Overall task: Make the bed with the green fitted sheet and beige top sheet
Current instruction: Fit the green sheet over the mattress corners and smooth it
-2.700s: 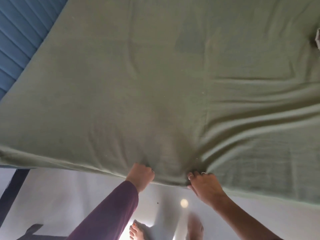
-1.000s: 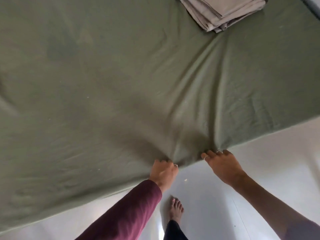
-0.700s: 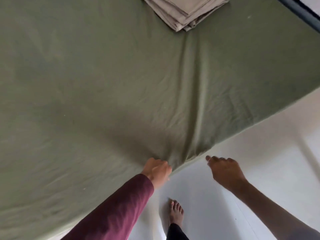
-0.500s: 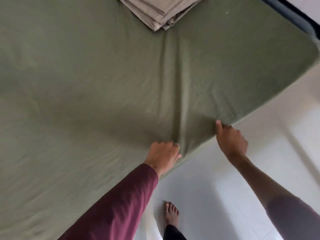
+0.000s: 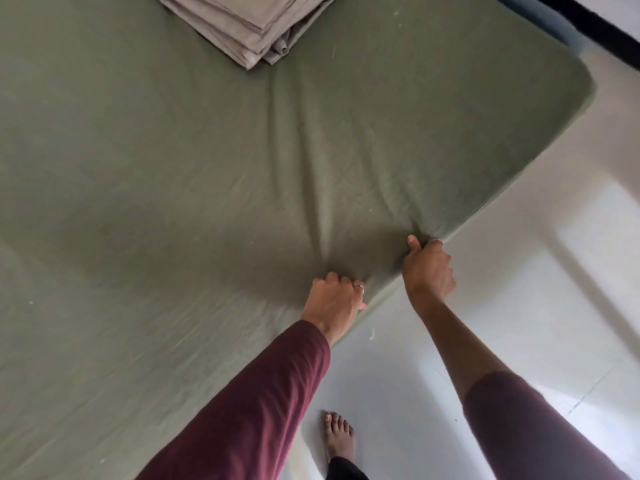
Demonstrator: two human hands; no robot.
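The green fitted sheet [image 5: 207,168] covers the mattress and fills most of the view, with creases fanning out from the near edge. My left hand [image 5: 334,301] presses on the sheet at that edge, fingers curled into the fabric. My right hand [image 5: 427,268] is a little further along the same edge, thumb on top and fingers pinching the sheet's edge. The beige top sheet [image 5: 249,22] lies folded in a stack on the bed at the top of the view.
A white tiled floor [image 5: 519,306] runs along the bed's right side. My bare foot [image 5: 339,436] stands on it near the bed. The mattress's rounded corner [image 5: 581,88] is at the upper right, with a dark bed frame [image 5: 595,32] beyond it.
My view and both hands have shifted along the bed edge toward the right corner. My right hand let go briefly, then took hold of the sheet edge further right. The folded beige sheet came into view.
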